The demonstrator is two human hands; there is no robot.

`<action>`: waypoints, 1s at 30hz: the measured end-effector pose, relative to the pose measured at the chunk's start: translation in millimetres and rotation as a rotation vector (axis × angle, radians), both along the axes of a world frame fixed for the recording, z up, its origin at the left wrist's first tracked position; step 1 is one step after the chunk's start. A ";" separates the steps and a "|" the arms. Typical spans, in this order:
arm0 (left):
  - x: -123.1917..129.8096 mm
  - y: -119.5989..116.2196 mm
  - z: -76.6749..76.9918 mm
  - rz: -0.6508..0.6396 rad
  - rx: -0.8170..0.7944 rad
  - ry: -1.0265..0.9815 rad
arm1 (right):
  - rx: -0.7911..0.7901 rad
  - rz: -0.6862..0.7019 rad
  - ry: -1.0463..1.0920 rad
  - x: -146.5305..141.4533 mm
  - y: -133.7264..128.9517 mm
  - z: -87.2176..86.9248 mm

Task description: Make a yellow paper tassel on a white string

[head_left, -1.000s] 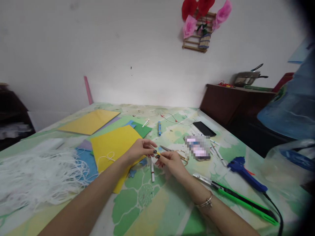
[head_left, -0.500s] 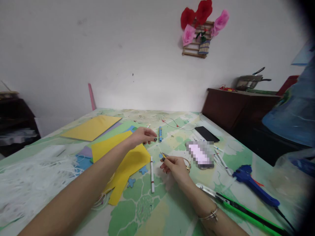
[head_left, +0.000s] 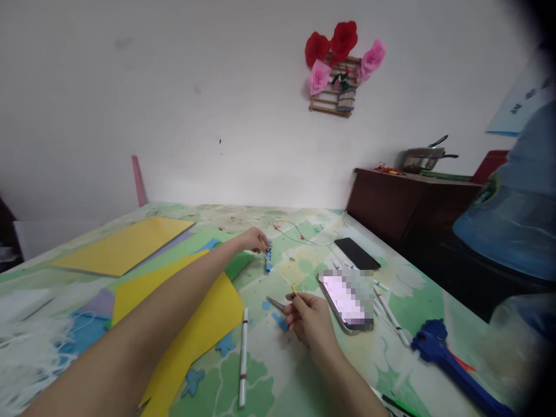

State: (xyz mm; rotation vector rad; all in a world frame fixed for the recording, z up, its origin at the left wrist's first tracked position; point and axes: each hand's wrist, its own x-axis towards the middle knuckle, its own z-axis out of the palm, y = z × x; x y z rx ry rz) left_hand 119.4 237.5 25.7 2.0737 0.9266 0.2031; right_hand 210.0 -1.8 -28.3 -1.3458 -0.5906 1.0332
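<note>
My left hand (head_left: 255, 240) reaches far over the table, its fingertips at the upper part of a blue patterned strip (head_left: 268, 258). Those fingers are bent together; whether they grip the strip is hard to tell. Nearer to me, my right hand (head_left: 307, 315) is closed around scissors (head_left: 275, 303), whose pointed blades stick out to the left. A small yellow piece (head_left: 293, 288) shows between its thumb and forefinger. Yellow sheets (head_left: 217, 315) lie under my left forearm. A white marker (head_left: 244, 359) lies between the sheets and my right hand, with blue cut-out shapes (head_left: 225, 344) beside it.
On the right are a lit phone (head_left: 343, 298), a black phone (head_left: 357, 253), more markers (head_left: 391, 318) and a blue glue gun (head_left: 456, 368). White stringy material (head_left: 26, 356) lies at the left. A large blue bottle (head_left: 508, 202) stands at the right edge.
My left hand has moved away from my right hand to the blue patterned strip. The scissor blades now show more clearly at my right hand. The view has shifted.
</note>
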 end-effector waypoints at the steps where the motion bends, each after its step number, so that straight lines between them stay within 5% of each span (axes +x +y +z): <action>1: 3.0 5.5 -0.8 0.004 0.000 0.001 | 0.004 -0.009 0.019 0.1 0.2 0.1; 10: 38.8 39.0 -10.3 0.085 0.073 -0.037 | 0.020 -0.081 0.172 -0.3 -0.2 2.4; 18: 52.2 49.6 -26.3 0.296 0.360 0.030 | -0.002 -0.029 0.161 -2.0 -7.6 12.1; 24: 40.5 53.4 -22.3 0.398 0.632 0.104 | -0.001 0.017 0.085 -9.4 -9.5 11.3; 30: -2.7 50.9 -1.6 0.341 0.830 0.190 | 0.044 0.060 -0.028 -12.7 -9.5 6.9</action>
